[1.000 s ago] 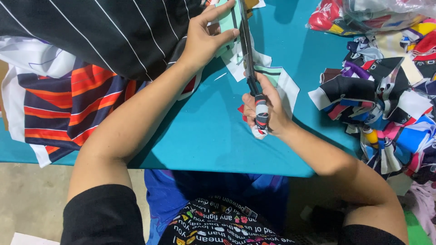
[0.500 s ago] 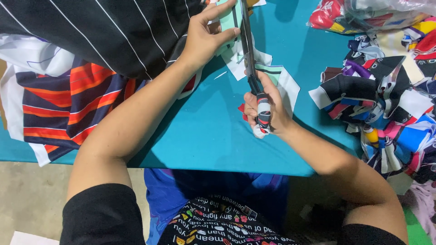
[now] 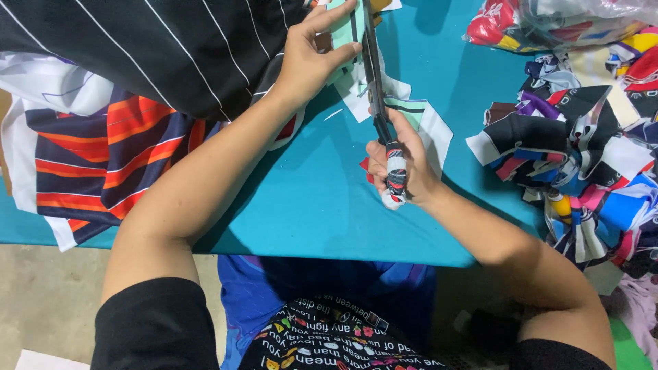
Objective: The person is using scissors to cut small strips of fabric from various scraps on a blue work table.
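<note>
My right hand (image 3: 404, 164) grips the wrapped handles of a long pair of scissors (image 3: 373, 82). Their blades point away from me and run up to a pale green and white fabric piece (image 3: 343, 31). My left hand (image 3: 312, 58) pinches that piece at the top of the view, just left of the blades. Another white and green cut piece (image 3: 425, 120) lies under my right hand on the teal table (image 3: 308, 199).
A black pinstriped cloth (image 3: 157, 48) and an orange, navy and white striped cloth (image 3: 103, 157) cover the left side. A heap of multicoloured fabric scraps (image 3: 582, 157) lies at the right, with a plastic bag (image 3: 548, 20) of fabric behind it. The table's near edge runs just before my lap.
The hands and scissors have barely shifted. My right hand has edged slightly forward along the cut.
</note>
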